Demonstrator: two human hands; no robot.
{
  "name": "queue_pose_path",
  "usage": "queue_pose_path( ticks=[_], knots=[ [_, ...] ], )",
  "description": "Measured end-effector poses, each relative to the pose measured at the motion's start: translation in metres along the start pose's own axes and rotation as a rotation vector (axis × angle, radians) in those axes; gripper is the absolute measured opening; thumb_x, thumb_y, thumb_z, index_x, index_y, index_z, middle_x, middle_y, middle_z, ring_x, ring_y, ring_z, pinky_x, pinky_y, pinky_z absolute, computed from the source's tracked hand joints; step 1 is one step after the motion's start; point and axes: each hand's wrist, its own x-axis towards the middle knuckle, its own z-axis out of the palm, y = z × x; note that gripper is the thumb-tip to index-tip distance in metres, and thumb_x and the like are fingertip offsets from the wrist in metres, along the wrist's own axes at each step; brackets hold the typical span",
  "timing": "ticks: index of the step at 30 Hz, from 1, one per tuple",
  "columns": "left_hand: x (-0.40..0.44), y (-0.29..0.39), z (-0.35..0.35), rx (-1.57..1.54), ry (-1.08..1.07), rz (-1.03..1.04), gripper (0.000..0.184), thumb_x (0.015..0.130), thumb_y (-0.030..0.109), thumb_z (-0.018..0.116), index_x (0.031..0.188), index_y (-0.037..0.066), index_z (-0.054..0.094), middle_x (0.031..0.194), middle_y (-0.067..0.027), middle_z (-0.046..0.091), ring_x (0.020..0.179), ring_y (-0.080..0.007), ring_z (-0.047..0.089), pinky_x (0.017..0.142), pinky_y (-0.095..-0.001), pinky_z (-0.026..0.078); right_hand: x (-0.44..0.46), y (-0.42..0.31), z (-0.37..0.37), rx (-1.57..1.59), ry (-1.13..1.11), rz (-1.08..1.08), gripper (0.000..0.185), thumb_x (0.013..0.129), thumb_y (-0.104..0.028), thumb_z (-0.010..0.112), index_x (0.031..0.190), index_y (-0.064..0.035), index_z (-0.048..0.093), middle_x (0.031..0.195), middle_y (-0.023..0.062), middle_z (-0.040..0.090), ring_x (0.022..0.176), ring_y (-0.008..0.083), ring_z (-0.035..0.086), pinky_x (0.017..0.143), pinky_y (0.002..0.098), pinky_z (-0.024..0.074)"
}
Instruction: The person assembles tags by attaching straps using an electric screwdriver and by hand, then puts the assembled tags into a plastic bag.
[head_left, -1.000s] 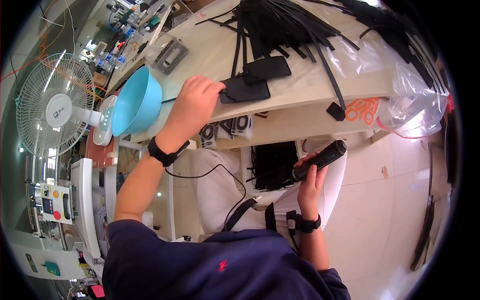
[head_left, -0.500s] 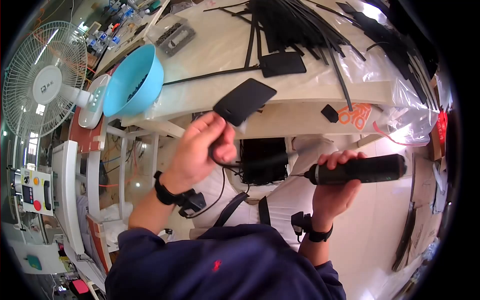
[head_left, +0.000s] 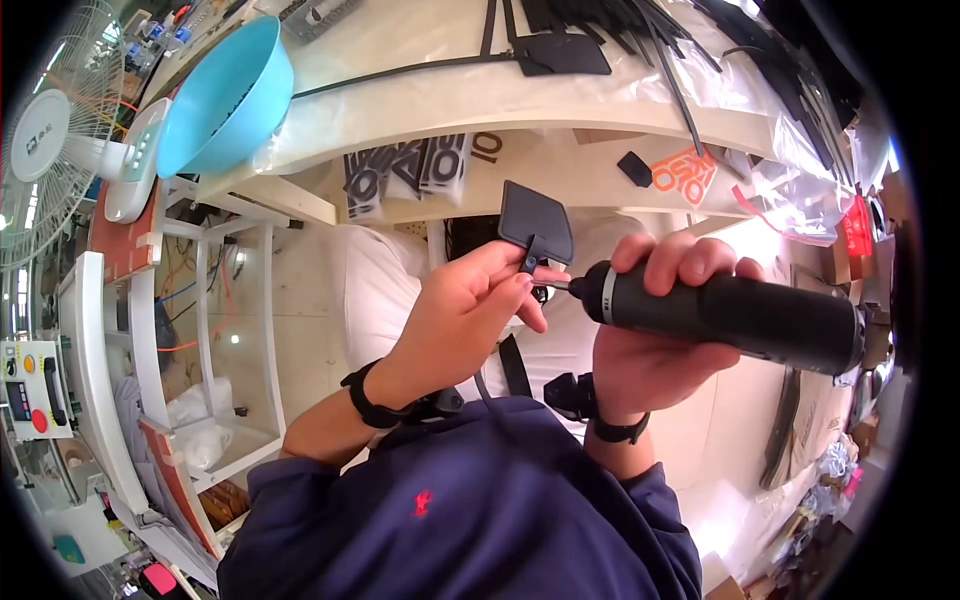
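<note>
Between the thumb and fingers of my left hand (head_left: 465,315) is the strap end of a flat black tag (head_left: 537,222), which tilts upward above the fingertips. My right hand (head_left: 660,335) is wrapped round a thick black electric screwdriver (head_left: 745,318) lying nearly level. Its thin metal bit points left and reaches the strap end at my left fingertips; whether it touches a screw there is too small to tell. Another black tag (head_left: 563,55) with a long strap lies on the table (head_left: 400,112) beyond my hands.
A tilted light-blue bowl (head_left: 225,100) holding small dark pieces stands at the table's left end, beside a white fan (head_left: 42,135). Black straps (head_left: 640,20) are heaped at the back. Printed bags (head_left: 443,165) and an orange-printed sheet (head_left: 683,175) lie on the shelf below.
My left hand has lifted the black tag off the table and brought it toward my body. My right hand has raised the screwdriver, and its bit now meets the strap end.
</note>
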Motion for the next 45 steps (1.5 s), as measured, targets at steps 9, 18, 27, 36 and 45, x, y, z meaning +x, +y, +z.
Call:
queue_pose_path(
  ticks=[9, 18, 27, 36, 45],
  knots=[
    [-0.004, -0.005, 0.004, 0.147, 0.082, 0.024, 0.024, 0.099, 0.007, 0.047, 0.114, -0.007, 0.057, 0.087, -0.0108, 0.072, 0.083, -0.0096, 0.065, 0.076, -0.0233, 0.049, -0.005, 0.013, 0.005, -0.075, -0.058, -0.078, 0.070, 0.091, -0.058, 0.058, 0.143, -0.0185, 0.032, 0.104, 0.0062, 0.049, 0.080, 0.0209, 0.054, 0.071, 0.0434, 0.0515],
    [-0.006, -0.001, 0.000, 0.308, 0.094, 0.033, 0.015, 0.098, 0.006, 0.049, 0.102, -0.006, 0.057, 0.083, -0.0092, 0.072, 0.072, -0.0051, 0.061, 0.061, -0.0217, 0.043, -0.009, 0.011, 0.000, -0.143, 0.009, -0.058, 0.073, 0.091, -0.063, 0.053, 0.143, -0.0176, 0.030, 0.105, 0.0056, 0.047, 0.080, 0.0191, 0.052, 0.068, 0.0424, 0.0515],
    [-0.003, -0.001, 0.000, 0.334, 0.106, 0.056, 0.014, 0.097, 0.005, 0.050, 0.090, -0.007, 0.054, 0.091, -0.0148, 0.072, 0.091, -0.0172, 0.072, 0.067, -0.0257, 0.051, -0.011, 0.017, 0.001, -0.186, -0.004, -0.097, 0.074, 0.091, -0.063, 0.052, 0.143, -0.0165, 0.028, 0.102, 0.0064, 0.047, 0.075, 0.0186, 0.053, 0.064, 0.0413, 0.0532],
    [0.001, -0.001, -0.002, 0.485, 0.138, 0.109, 0.015, 0.095, 0.008, 0.051, 0.091, -0.005, 0.056, 0.082, -0.0152, 0.068, 0.073, -0.0218, 0.057, 0.062, -0.0319, 0.049, -0.017, 0.010, 0.007, -0.238, -0.208, -0.061, 0.062, 0.089, -0.057, 0.061, 0.136, -0.0218, 0.041, 0.102, 0.0025, 0.045, 0.081, 0.0177, 0.050, 0.071, 0.0415, 0.0468],
    [0.001, -0.012, -0.007, 0.389, 0.126, 0.148, 0.016, 0.095, 0.009, 0.051, 0.090, -0.004, 0.058, 0.076, -0.0102, 0.065, 0.066, -0.0079, 0.056, 0.060, -0.0270, 0.047, -0.024, 0.013, 0.004, -0.230, -0.260, -0.120, 0.063, 0.088, -0.056, 0.064, 0.136, -0.0226, 0.040, 0.101, 0.0024, 0.044, 0.081, 0.0171, 0.051, 0.070, 0.0411, 0.0462]
  ],
)
